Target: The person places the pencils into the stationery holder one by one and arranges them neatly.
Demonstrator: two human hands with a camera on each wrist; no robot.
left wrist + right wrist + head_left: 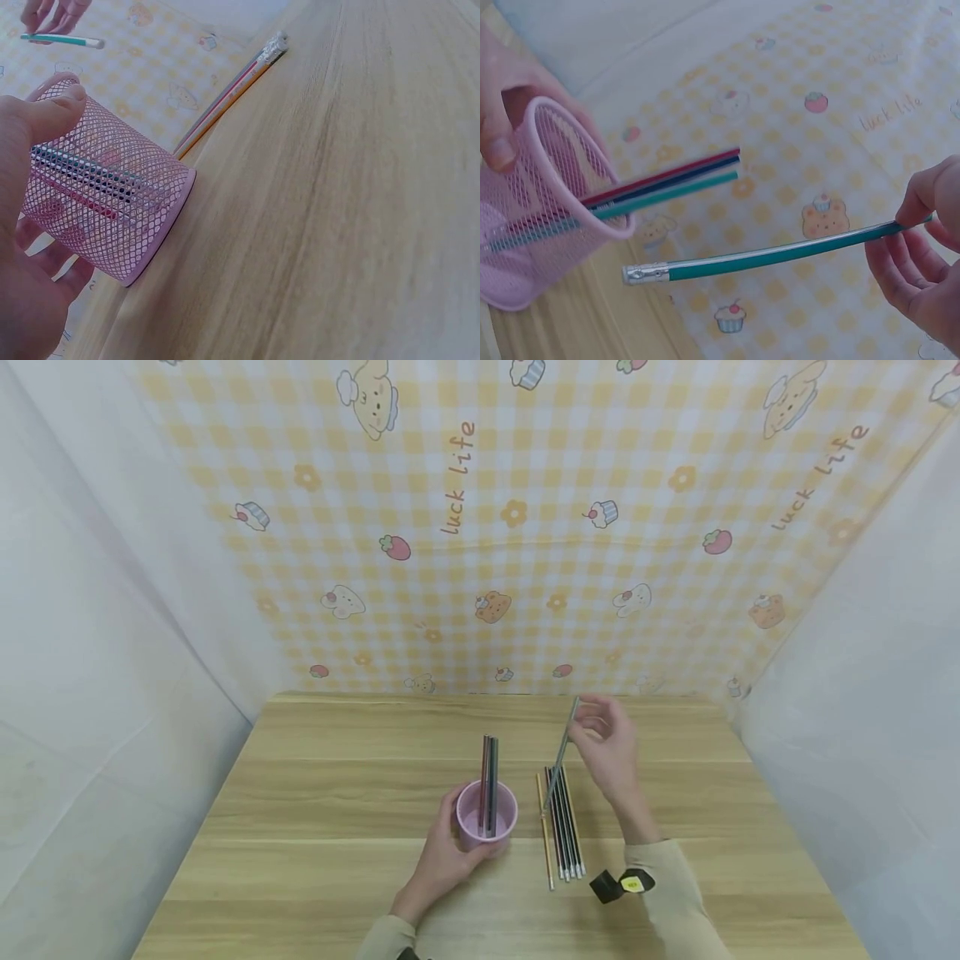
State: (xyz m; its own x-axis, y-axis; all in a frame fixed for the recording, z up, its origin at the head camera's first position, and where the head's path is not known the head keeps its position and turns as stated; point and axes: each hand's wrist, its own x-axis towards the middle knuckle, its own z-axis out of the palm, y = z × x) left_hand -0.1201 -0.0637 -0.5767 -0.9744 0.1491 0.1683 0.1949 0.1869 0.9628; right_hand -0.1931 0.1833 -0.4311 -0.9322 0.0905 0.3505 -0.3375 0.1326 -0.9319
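My left hand (444,858) grips a pink mesh pen cup (112,180) that stands on the table, thumb on one side and fingers round the other. Three pencils (667,187), one red, one dark blue and one green, lean inside it and stick out over the rim. Between the thumb and fingers of my right hand (606,747) a green pencil (780,251) is pinched near one end, its metal eraser end hanging downward. In the head view this pencil overlaps a row of pencils (564,835) lying to the right of the cup.
The wooden table (322,793) meets a yellow checked cloth (555,560) at its back edge. White sheets (90,652) hang on the left and right sides. One yellow pencil (547,852) lies at the row's left side. The right wrist wears a black strap device (606,887).
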